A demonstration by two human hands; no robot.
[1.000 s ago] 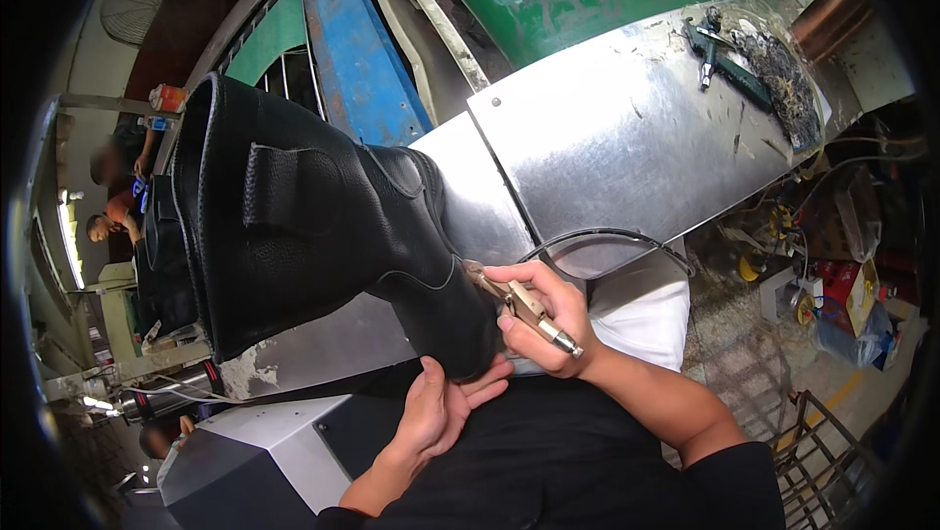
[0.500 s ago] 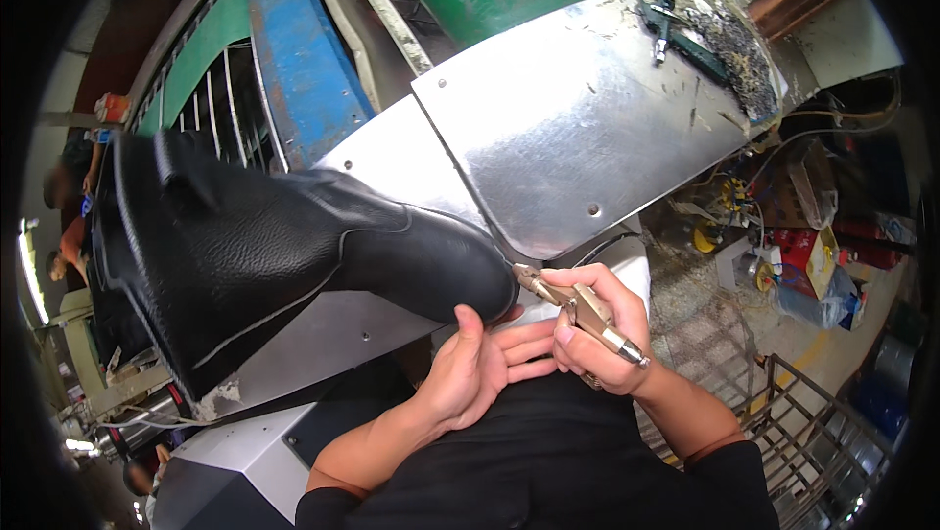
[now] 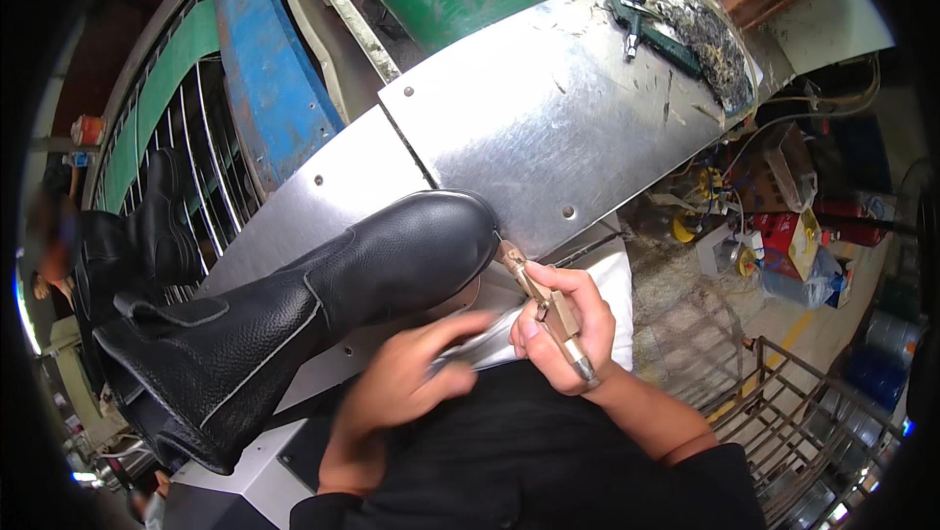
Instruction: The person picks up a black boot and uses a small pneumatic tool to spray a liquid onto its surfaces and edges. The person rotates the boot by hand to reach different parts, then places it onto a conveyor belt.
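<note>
A tall black leather boot (image 3: 397, 251) lies lengthwise over the metal table, its shaft to the left and its rounded toe toward my right hand. My right hand (image 3: 573, 329) is wrapped round a small bronze-coloured metal spray gun (image 3: 534, 288), whose nozzle tip is at the boot's toe; I cannot tell whether they touch. My left hand (image 3: 416, 373) is below the front of the boot, slightly blurred, with its fingers stretched out and nothing seen in them. White cloth (image 3: 612, 300) shows behind my right hand.
The shiny metal table (image 3: 490, 129) has a dark green air gun (image 3: 646, 36) beside crusted residue at its far right. More black boots (image 3: 162, 217) stand by a wire rack on the left. A metal cage frame (image 3: 783, 422) is at the lower right.
The boot's shaft has dropped and its toe now points further up. My left hand has moved left, away from my right hand. The spray gun stays at the toe in my right hand.
</note>
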